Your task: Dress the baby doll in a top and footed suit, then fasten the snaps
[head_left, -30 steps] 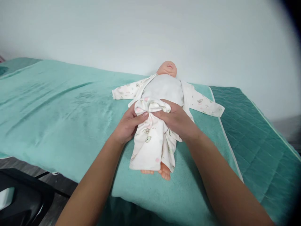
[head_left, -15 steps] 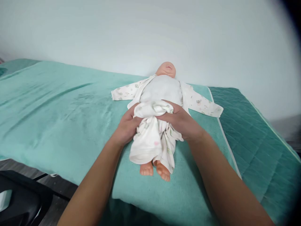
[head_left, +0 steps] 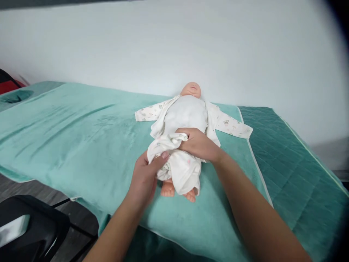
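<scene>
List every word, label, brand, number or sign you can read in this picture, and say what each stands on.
No readable text anywhere.
White baby jacket on the doll: small printed figures; any lettering is too small to read.
White printed trousers in both hands, left and right: tiny marks, creased and too small to read.
White object on the black chair: no text can be made out.
</scene>
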`<state>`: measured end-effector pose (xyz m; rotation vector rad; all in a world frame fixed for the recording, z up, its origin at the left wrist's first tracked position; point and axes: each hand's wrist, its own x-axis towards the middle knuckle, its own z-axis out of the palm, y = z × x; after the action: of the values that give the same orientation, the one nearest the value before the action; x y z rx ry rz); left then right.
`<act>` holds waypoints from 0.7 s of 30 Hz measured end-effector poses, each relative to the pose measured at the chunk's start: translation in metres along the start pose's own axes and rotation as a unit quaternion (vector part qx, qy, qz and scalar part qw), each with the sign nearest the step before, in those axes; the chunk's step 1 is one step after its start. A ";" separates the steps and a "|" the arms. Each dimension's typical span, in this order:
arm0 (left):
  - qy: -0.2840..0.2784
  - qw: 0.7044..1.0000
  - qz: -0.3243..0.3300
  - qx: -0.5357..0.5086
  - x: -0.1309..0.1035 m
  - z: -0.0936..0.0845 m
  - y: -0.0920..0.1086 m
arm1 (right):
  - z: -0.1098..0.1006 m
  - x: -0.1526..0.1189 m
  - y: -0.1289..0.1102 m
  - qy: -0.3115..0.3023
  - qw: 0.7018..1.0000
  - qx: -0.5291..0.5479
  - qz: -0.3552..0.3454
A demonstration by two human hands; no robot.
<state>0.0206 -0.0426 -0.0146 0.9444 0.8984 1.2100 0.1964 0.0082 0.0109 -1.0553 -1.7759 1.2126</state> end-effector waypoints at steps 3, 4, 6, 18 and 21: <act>0.030 0.998 -0.053 -0.002 -0.031 0.006 0.008 | 0.000 0.000 0.001 -0.024 0.996 -0.084 0.003; 0.040 0.997 -0.065 0.001 -0.040 0.008 0.011 | 0.000 0.000 0.001 -0.029 0.994 -0.106 0.001; 0.061 0.995 -0.074 0.003 -0.057 0.014 0.018 | 0.001 0.000 0.002 -0.039 0.989 -0.145 -0.005; 0.190 0.977 -0.093 -0.019 -0.108 0.025 -0.021 | 0.001 -0.007 -0.002 -0.110 0.950 -0.294 0.001; 0.228 0.969 -0.093 0.030 -0.111 0.012 -0.031 | 0.003 -0.007 -0.002 -0.119 0.935 -0.334 0.009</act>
<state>0.0275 -0.1565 -0.0331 0.6163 1.3634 1.2647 0.1962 0.0009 0.0109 -1.3340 -2.4666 0.7671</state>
